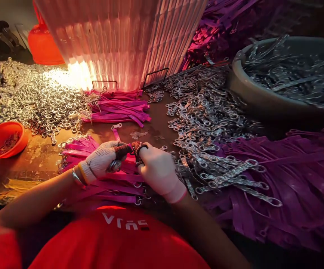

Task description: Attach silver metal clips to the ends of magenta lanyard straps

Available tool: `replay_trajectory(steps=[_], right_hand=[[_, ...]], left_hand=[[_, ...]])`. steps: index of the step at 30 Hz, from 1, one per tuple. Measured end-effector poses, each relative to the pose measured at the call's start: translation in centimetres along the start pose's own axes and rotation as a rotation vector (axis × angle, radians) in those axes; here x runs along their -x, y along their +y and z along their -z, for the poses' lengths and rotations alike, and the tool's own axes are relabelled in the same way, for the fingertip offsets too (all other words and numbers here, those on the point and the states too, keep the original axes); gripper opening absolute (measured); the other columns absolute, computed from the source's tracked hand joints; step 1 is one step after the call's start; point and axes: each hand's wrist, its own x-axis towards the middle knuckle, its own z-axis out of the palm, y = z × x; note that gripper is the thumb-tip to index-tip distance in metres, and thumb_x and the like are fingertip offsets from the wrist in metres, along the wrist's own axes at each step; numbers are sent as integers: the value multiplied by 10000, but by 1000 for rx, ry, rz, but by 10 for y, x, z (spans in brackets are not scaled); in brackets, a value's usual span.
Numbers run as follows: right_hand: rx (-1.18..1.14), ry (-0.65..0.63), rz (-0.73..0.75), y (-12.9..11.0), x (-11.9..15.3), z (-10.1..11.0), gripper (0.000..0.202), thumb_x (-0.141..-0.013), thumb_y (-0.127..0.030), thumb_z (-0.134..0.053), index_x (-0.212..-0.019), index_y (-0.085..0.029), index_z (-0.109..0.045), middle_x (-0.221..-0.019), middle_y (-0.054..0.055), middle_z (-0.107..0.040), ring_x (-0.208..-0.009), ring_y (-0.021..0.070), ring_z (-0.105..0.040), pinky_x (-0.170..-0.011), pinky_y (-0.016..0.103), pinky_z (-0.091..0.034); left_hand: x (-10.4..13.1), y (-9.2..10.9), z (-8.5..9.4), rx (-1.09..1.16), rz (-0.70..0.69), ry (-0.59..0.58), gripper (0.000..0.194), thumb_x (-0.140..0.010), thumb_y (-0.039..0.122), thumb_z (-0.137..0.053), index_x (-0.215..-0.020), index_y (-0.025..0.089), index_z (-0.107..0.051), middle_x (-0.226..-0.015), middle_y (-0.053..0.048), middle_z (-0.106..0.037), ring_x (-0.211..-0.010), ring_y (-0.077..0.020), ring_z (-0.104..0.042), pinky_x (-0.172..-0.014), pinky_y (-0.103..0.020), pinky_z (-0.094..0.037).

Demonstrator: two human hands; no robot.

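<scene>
Both hands wear white gloves with dark fingertips and meet over a pile of purple straps [76,149]. My left hand [105,158] is closed, its thumb and finger pinching a small piece of purple strap. A rounded metal object shows under its curled fingers. My right hand [154,164] is closed too, its dark fingertips pressed against those of my left hand; what it grips is too small and hidden to name. Beside my left hand, a short purple strap with a metal end [116,129] points away.
Metal links [58,101] are heaped at left, near an orange bowl [21,140]. More metal chain pieces [206,119] lie at right, before a large grey basin [240,74]. Purple straps [296,179] fill the right side. A ribbed translucent panel [108,45] stands behind bundled straps [122,108].
</scene>
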Motion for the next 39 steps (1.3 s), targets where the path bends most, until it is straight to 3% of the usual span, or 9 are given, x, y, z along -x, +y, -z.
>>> replay_trajectory(steps=[3,8,10,16,21,26,28,33,39], right_hand=[[9,5,-6,-4,7,3,174,-702,-82,-510,-791,-177,-625,-821,85,-665,-667,192,-539,-584,318,-253],[9,97,-71,-9,15,-3,199,-703,-86,-469,-768,-189,-626,-740,67,-639,-653,197,-516,-584,311,-259],[80,130,-99,-13,17,-6,174,-713,-110,-477,-758,-176,-632,-763,89,-641,-622,193,-494,-568,320,-237],[177,121,-8,-15,20,-4,217,-728,-105,-478,-812,-157,-671,-777,106,-643,-620,194,-496,-561,325,-237],[97,59,-79,-10,12,-6,272,-741,-104,-457,-884,-163,-681,-697,80,-621,-664,224,-533,-587,310,-307],[76,15,-42,-14,10,1,345,-784,-130,-473,-1089,-153,-633,-821,95,-677,-725,233,-587,-617,301,-357],[90,-64,2,-15,9,7,334,-764,-124,-501,-1073,-167,-622,-824,83,-684,-727,225,-599,-607,290,-350],[193,-175,-22,-14,8,9,297,-710,-77,-491,-968,-130,-628,-695,79,-666,-636,215,-595,-556,302,-276],[268,-226,153,-14,10,4,191,-709,-154,-500,-853,-117,-621,-617,98,-640,-560,222,-566,-533,322,-221]], left_hand=[[6,-6,-3,-39,-34,4,335,-888,454,-578,-699,187,-502,-486,58,-408,-368,-68,-332,-355,-188,-256],[13,-8,-5,-580,-419,125,220,-890,357,-592,-810,161,-650,-715,-22,-617,-649,-125,-513,-606,-209,-387],[13,-8,-3,-707,-503,149,167,-886,292,-578,-845,162,-675,-808,-49,-660,-730,-154,-546,-681,-230,-396],[7,-7,9,-651,-423,-66,255,-923,304,-506,-788,150,-658,-671,-6,-594,-612,-121,-467,-591,-216,-340],[-1,-19,10,-708,-500,-10,123,-853,186,-564,-774,162,-656,-712,-15,-619,-628,-125,-479,-614,-222,-343],[7,-21,7,-255,-236,-22,314,-912,447,-553,-830,155,-633,-555,42,-488,-468,-86,-399,-481,-204,-298],[13,-21,5,-181,-214,-2,359,-914,501,-543,-855,157,-630,-532,53,-476,-438,-78,-387,-457,-199,-289],[17,-28,0,-403,-378,100,265,-909,368,-588,-841,133,-688,-711,-20,-656,-643,-118,-532,-594,-200,-374],[17,-33,-1,-523,-415,89,198,-895,195,-526,-826,120,-695,-753,-40,-684,-704,-146,-567,-637,-217,-389]])
